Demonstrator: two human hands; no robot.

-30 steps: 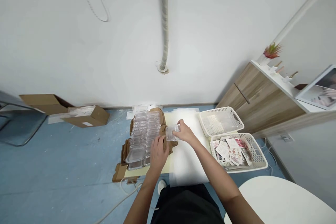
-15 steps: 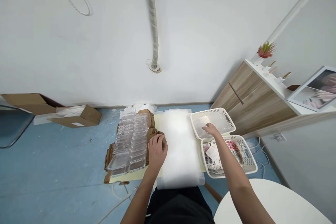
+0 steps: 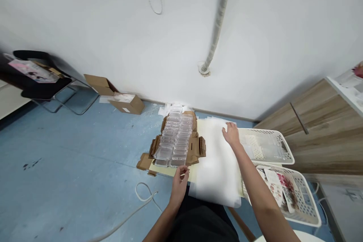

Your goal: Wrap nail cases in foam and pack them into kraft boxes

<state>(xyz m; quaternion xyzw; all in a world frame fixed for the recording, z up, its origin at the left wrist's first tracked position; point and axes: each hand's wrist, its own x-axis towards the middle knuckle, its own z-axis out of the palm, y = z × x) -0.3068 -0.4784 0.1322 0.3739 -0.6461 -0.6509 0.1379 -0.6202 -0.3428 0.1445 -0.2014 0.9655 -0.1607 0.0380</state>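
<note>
My left hand (image 3: pixel 180 183) is at the near table edge, fingers curled together beside the front end of two rows of clear plastic boxes (image 3: pixel 176 136). Whatever it may hold is too small to make out. Over the stack of white sheets (image 3: pixel 214 159), near its far right side, is my right hand (image 3: pixel 231 135). Its fingers are bent, with a gap between thumb and forefinger, and nothing shows in it. Brown cardboard (image 3: pixel 194 149) lies under and around the boxes.
On the right stand a white basket (image 3: pixel 287 151) of clear plastic pieces and a nearer basket (image 3: pixel 310 200) of printed cards and packets. A wooden cabinet (image 3: pixel 300 136) is beyond them. A cardboard box (image 3: pixel 132 105), a chair (image 3: pixel 47 89) and a white cable (image 3: pixel 121 221) are leftward.
My view has turned left. My right hand has come out of the far basket to above the white sheets. My left hand has moved from the cardboard toward the near table edge.
</note>
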